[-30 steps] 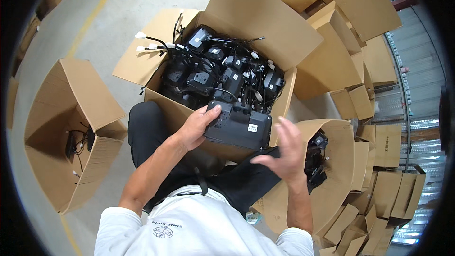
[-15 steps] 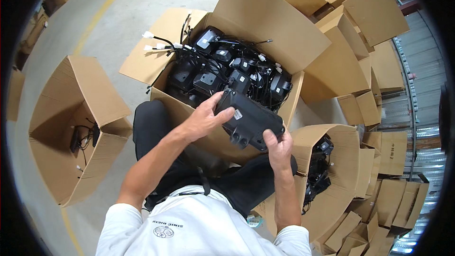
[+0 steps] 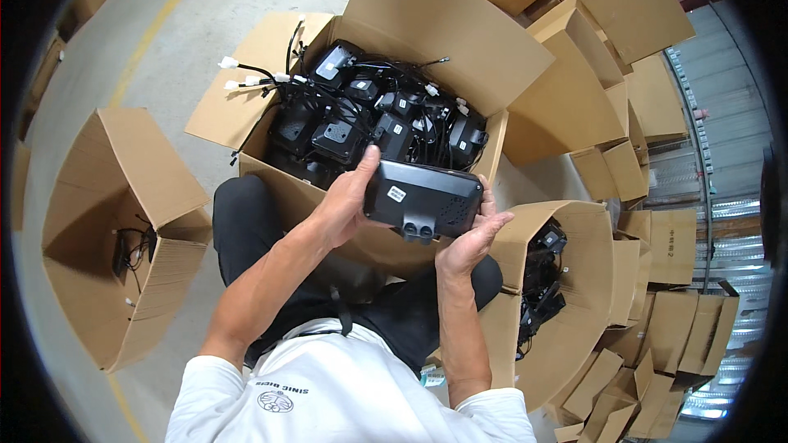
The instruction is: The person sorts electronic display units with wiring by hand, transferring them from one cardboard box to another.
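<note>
In front of me I hold a black rectangular electronic unit (image 3: 435, 197) with a white label, a patch of small holes and two round sockets on its lower edge. My left hand (image 3: 343, 201) grips its left end, thumb on top at the corner. My right hand (image 3: 472, 238) cradles the right end, palm turned up, with some fingers behind the unit and partly hidden. Just beyond my hands stands an open cardboard box (image 3: 439, 29) filled with similar black units (image 3: 338, 138) and tangled black cables (image 3: 361, 107). White connectors (image 3: 240, 84) hang over its left flap.
At my left, an open carton (image 3: 78, 238) lies with a few cabled black parts inside. Another open carton (image 3: 583, 279) at my right holds more black parts (image 3: 542, 295). Stacked cardboard boxes (image 3: 566, 90) line the right side. My knees flank the middle box.
The unit has been turned nearly level, its sockets now facing me. My right hand has shifted from a thumb-on-top grip to an upturned palm at its end. The view has shifted slightly.
</note>
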`<state>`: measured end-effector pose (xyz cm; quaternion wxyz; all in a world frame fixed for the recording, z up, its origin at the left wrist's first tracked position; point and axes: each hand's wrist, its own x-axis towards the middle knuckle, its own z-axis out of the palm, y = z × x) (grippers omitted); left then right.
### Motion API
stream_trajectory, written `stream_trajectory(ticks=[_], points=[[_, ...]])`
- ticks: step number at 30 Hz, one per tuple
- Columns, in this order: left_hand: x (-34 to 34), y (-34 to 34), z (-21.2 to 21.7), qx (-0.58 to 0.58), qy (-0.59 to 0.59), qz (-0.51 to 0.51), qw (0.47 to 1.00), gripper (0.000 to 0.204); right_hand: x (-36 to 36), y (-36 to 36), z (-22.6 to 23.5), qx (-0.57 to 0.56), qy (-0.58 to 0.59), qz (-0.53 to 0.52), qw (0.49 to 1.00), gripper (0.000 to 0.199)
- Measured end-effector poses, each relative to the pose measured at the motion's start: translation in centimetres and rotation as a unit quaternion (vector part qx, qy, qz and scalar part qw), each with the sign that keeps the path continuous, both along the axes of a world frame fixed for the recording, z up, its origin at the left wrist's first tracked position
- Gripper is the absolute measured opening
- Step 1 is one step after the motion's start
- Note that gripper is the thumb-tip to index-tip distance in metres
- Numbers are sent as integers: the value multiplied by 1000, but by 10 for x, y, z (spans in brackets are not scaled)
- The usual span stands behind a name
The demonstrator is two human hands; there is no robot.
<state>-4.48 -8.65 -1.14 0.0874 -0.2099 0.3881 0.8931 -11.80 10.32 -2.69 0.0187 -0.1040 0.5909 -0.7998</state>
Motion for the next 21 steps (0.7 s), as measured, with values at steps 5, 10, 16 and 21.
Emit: stream_trajectory(ticks=[5,10,16,21], points=[[-7,2,1,-74,-48,63,994,55,-5,-4,20,190,60,37,979,73],[-22,-13,18,-60,143,24,988,69,-24,5,64,164,56,98,980,57],[-39,-1,58,-289,368,-151,871,64,-42,-29,121,-130,46,81,987,46],[-63,-37,8,-416,141,-90,894,21,-76,2,69,-76,-38,45,995,38]])
